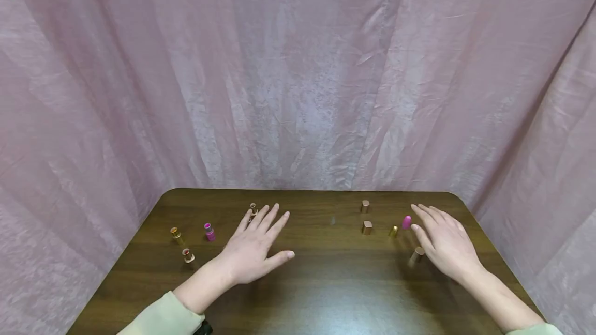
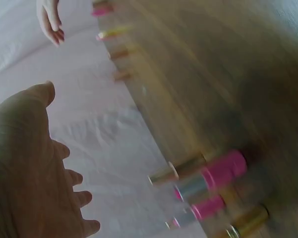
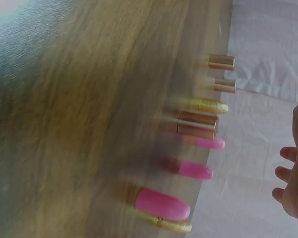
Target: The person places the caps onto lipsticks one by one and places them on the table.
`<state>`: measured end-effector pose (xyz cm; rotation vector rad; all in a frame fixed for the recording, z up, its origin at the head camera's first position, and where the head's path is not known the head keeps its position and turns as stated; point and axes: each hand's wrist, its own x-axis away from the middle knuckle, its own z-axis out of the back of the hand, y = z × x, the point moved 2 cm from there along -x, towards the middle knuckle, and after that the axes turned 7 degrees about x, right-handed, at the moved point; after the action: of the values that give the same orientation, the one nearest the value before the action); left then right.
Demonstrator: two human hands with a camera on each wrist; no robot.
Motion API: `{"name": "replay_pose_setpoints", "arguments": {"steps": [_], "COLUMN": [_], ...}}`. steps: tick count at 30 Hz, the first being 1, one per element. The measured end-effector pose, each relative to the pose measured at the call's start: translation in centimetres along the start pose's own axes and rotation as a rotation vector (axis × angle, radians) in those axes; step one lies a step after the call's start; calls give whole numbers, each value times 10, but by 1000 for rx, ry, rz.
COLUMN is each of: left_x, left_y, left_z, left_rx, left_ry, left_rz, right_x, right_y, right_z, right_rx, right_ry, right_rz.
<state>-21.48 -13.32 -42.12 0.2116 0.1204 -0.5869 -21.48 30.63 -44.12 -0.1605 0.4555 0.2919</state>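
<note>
My left hand (image 1: 251, 257) is held over the left half of the table, fingers spread and holding nothing. Near its fingertips a rose-gold lipstick tube (image 1: 253, 208) is partly hidden. A pink lipstick tube (image 1: 209, 231), a gold one (image 1: 176, 234) and another rose-gold one (image 1: 188, 256) stand left of that hand, uncapped. On the right side, my right hand (image 1: 447, 244) reaches over the table with straight fingers and nothing in them. Beside it are a pink lipstick cap (image 1: 406, 222) and a rose-gold cap (image 1: 417, 255). More pink caps (image 3: 162, 204) show in the right wrist view, hidden by the hand from above.
Two rose-gold caps (image 1: 367, 227) and a small gold cap (image 1: 393, 231) stand right of centre on the brown wooden table (image 1: 316, 283). Pink curtains (image 1: 298, 76) hang behind the table's far edge and along both sides.
</note>
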Motion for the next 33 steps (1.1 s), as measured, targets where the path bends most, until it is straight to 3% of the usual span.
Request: {"name": "replay_pose_setpoints", "arguments": {"steps": [6,14,33], "left_x": [4,7,4], "left_y": [29,63,105], "left_z": [-8,-27,-78], "left_rx": [4,19,82], "left_ry": [-17,-48,-158], "left_rz": [-119,-261,-324], "right_x": [16,33,50], "right_y": [5,4,-2], "right_z": [9,8,-28], "right_rx": [-43,-127,-277], "right_ry": [-11,-50,-207], "right_rz": [-32,-139,-362]}}
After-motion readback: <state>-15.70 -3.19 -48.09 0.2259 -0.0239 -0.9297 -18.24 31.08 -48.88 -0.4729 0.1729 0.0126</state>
